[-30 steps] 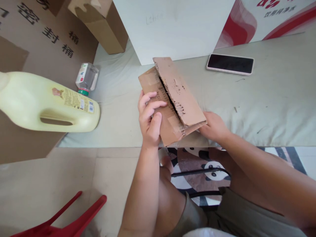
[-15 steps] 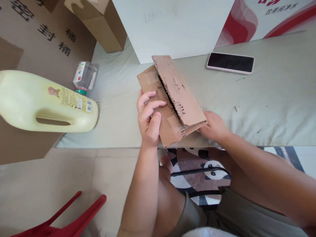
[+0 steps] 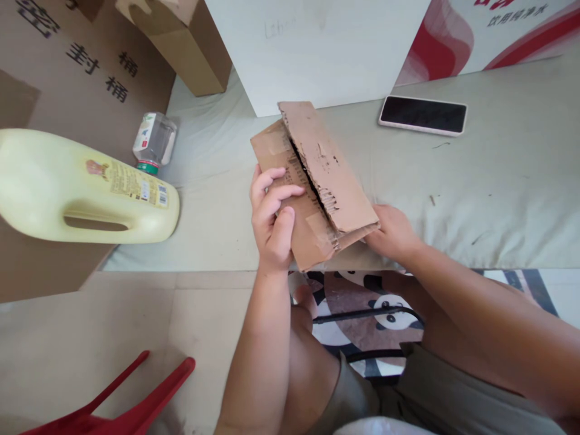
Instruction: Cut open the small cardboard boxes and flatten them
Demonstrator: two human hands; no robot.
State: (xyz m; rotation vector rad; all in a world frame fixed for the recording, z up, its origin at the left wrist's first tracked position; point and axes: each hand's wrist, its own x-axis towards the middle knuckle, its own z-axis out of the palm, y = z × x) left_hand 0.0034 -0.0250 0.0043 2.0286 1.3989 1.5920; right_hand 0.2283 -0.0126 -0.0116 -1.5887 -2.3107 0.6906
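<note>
In front of me, a small brown cardboard box (image 3: 338, 175) is held tilted, its torn-edged flaps parted by a narrow dark gap. My left hand (image 3: 274, 217) grips the box's left side, with thumb and fingers bent over the near flap. At the lower right corner, my right hand (image 3: 392, 232) holds the box from the side and below; most of its fingers are hidden behind the cardboard. Strips of clear tape cling to the left flap. What the box contains cannot be seen.
A pale yellow jug (image 3: 90, 187) and a clear bottle with a green cap (image 3: 154, 142) lie at left near a large carton (image 3: 90, 36). A white box (image 3: 317, 54) stands behind. A phone (image 3: 423, 115) rests on the cloth-covered surface (image 3: 498, 199). Red chair legs (image 3: 149, 393) show below.
Both hands keep their hold on the cardboard box, which stays almost still. The view has shifted very slightly.
</note>
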